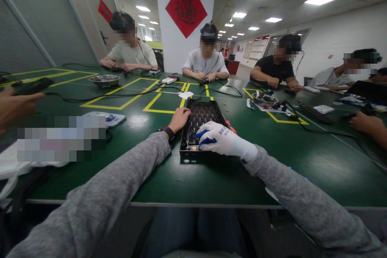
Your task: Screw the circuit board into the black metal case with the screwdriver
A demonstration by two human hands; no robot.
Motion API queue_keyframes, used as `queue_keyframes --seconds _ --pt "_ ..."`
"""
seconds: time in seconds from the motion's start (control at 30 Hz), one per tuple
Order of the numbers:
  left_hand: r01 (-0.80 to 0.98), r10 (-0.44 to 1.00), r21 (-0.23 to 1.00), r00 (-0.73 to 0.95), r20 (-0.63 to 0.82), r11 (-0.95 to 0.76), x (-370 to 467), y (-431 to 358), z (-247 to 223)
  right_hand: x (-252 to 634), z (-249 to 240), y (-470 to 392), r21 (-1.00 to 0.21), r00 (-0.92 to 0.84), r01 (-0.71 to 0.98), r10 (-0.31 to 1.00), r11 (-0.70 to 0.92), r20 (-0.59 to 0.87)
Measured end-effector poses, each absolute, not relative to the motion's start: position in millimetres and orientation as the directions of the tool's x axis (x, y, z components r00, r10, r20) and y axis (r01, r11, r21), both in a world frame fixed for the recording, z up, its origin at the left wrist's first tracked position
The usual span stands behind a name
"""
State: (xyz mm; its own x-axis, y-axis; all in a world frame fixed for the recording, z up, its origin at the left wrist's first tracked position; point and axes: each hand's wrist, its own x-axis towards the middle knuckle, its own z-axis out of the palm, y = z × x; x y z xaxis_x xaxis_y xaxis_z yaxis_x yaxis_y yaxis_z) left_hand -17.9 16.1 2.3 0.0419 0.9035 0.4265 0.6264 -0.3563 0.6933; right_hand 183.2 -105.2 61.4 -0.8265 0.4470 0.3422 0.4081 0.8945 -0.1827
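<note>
A black perforated metal chassis [201,115] lies on the green table [169,177] straight ahead of me. My left hand [179,119], bare with a dark wristband, rests on the chassis's left rim and steadies it. My right hand [218,139] wears a white glove with blue fingertips and lies over the chassis's near right corner, fingers curled down into it; whether it pinches something small I cannot tell. A red-handled tool [231,127] lies just right of the chassis, partly hidden by the glove.
Several other people sit around the table with their own parts. A metal bowl [104,80] stands far left, another bowl [264,99] far right, with black cables [121,96] trailing between. A white sheet [186,94] lies beyond the chassis. Yellow tape marks squares on the tabletop.
</note>
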Motion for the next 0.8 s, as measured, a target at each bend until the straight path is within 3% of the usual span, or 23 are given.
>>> queue_keyframes --seconds 0.5,0.8 --pt "0.617 0.903 0.7 0.039 0.428 -0.359 -18.7 17.6 1.8 183.3 60.7 -104.2 -0.282 -0.826 0.416 0.489 0.864 0.28" --pt "0.625 0.902 0.695 0.036 0.431 -0.357 -17.7 17.7 1.0 182.3 60.9 -105.6 -0.249 -0.831 0.411 0.472 0.877 0.294"
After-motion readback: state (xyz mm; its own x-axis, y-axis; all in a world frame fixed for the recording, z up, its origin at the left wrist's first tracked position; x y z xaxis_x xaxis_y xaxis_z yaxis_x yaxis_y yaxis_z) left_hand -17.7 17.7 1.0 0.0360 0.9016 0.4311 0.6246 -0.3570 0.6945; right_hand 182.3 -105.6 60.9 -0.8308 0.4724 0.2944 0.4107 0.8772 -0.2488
